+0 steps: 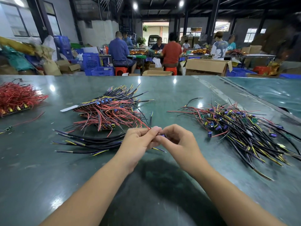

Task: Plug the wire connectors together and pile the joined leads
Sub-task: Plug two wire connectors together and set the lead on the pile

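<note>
A glossy green surface (162, 88) fronted a dim workshop; seated workers (118, 49), blue crates (91, 61), cardboard boxes (206, 66), ceiling lamps (135, 6).

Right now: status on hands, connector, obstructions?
Left hand pinching red and black wires. Right hand pinching small purple connector, hands meeting mid-table. Joined pile to the right. Nothing in the way.

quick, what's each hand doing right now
Left hand: fingers pinch the red wire at its near end.
Right hand: fingers pinch the small purple connector.
</note>
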Motion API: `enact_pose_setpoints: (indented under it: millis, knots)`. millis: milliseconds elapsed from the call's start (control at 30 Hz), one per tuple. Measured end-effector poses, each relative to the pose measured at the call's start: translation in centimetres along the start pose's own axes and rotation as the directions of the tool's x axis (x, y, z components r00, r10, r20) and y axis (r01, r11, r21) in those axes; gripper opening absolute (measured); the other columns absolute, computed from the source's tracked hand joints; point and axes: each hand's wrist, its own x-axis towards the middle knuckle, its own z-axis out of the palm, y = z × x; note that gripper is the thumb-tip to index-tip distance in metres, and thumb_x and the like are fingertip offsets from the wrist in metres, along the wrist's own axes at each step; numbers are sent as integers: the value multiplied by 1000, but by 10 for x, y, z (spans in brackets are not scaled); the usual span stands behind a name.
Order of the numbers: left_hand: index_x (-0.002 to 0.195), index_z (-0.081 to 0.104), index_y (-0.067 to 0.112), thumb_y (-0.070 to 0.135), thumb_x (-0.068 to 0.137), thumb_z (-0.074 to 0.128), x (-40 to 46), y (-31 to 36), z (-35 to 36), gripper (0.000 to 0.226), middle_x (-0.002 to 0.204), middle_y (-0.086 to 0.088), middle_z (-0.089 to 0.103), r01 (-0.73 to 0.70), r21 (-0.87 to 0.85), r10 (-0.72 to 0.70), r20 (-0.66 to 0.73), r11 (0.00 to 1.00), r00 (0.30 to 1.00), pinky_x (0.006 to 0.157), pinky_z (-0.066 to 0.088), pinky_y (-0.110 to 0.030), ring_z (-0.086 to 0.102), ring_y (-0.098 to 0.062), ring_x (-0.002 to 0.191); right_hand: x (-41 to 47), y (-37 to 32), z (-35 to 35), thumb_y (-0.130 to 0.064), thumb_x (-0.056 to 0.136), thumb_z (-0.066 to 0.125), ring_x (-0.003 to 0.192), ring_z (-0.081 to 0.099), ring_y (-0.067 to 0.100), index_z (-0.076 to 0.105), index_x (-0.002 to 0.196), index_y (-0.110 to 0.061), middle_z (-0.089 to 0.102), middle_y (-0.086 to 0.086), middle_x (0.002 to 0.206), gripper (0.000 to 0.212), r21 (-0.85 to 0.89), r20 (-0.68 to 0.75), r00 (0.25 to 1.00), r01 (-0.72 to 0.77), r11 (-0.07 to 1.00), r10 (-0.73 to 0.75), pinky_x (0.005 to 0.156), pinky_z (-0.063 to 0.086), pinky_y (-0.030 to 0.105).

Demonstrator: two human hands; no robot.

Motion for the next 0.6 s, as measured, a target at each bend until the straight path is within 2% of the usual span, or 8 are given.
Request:
enact_pose_setpoints:
  millis: [67, 167, 267, 400, 600]
  knots:
    - [82, 73, 6, 14, 92, 56, 2, 1, 1, 21, 72, -2, 72, 5, -26, -6, -41, 1000, 999, 60, 51, -14, 65, -4, 64, 1, -2, -2, -7, 78, 75, 74, 62, 17, 68, 78, -15, 71, 13, 77, 11, 128, -20, 998, -56, 990, 59, 76, 53, 42]
    - [85, 70, 3, 14, 94, 53, 7, 7, -2, 22, 71, 1, 70, 1, -220, -29, -124, 975, 992, 56, 50, -10, 59, 0, 57, 3, -6, -3, -8, 74, 76, 75, 63, 15, 68, 73, -16, 70, 4, 73, 11, 299, -59, 995, -61, 952, 83, 74, 52, 27]
    - [85, 68, 4, 14, 95, 51, 15, 16, -14, 21, 68, 2, 68, -55, -375, -41, -242, 926, 969, 53, 48, -7, 55, 0, 52, 2, -6, -2, -16, 66, 76, 76, 65, 18, 68, 75, -14, 69, 4, 72, 12, 439, -76, 990, -76, 895, 121, 74, 54, 23]
    - [85, 66, 6, 16, 97, 49, 20, 20, -26, 23, 64, 5, 68, -119, -435, -51, -358, 892, 932, 51, 45, -6, 54, 1, 51, 1, -6, -3, -19, 62, 74, 75, 67, 19, 69, 76, -12, 69, 3, 72, 17, 558, -43, 986, -109, 822, 160, 73, 54, 22]
    - [85, 65, 7, 19, 97, 50, 22, 19, -28, 23, 67, 4, 67, -175, -476, -52, -427, 862, 903, 50, 43, -7, 52, 0, 52, 2, -5, -4, -9, 62, 71, 70, 69, 17, 71, 68, -10, 67, 9, 72, 6, 710, -33, 970, -148, 688, 243, 67, 54, 18]
